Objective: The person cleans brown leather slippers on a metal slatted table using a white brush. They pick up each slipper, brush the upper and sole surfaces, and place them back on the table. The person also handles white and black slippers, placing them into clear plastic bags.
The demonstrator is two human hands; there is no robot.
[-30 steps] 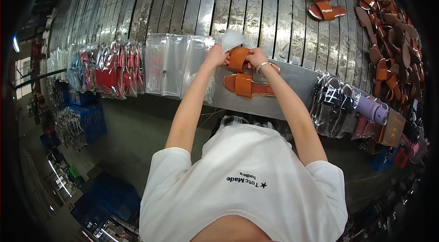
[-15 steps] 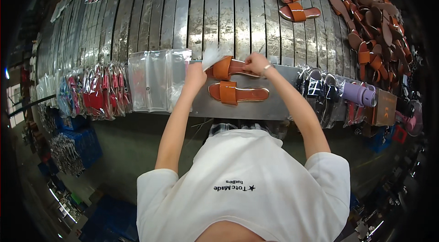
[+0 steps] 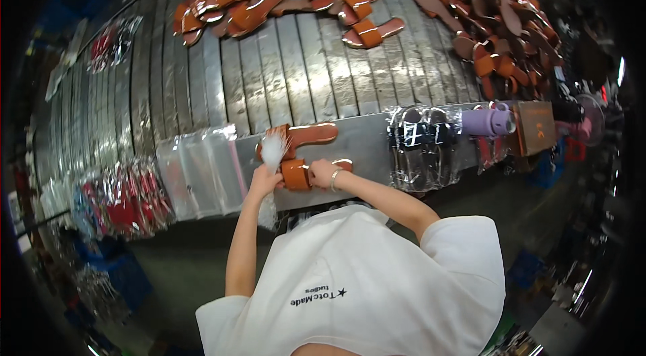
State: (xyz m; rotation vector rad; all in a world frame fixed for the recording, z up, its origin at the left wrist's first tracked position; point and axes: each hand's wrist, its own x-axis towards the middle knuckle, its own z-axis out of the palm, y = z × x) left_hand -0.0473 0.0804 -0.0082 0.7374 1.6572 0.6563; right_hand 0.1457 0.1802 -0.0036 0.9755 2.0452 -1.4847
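Note:
My left hand (image 3: 264, 180) is closed around a wispy white bunch (image 3: 274, 149) of thin material, perhaps plastic or tissue. Part of it sticks up past the fingers and part trails below toward the table's front edge. The fingers are at the left end of the near tan slide sandal (image 3: 296, 174). My right hand (image 3: 324, 173) is closed at that sandal's insole, just right of the wide strap, and covers its middle. A second tan sandal (image 3: 313, 134) lies just beyond, toe to the left, its strap partly behind the white bunch.
Left on the metal ledge lie clear plastic bags (image 3: 202, 171) and bagged red items (image 3: 128, 198). To the right are bagged black sandals (image 3: 422, 147), a purple bottle (image 3: 486, 122) and a brown box (image 3: 533, 128). Loose sandals (image 3: 252, 6) and a sandal pile (image 3: 494, 19) lie on the slatted conveyor.
My right hand has moved from the far sandal to the near one. My left hand has also come nearer me with the white bunch. The whole view has shifted and tilted.

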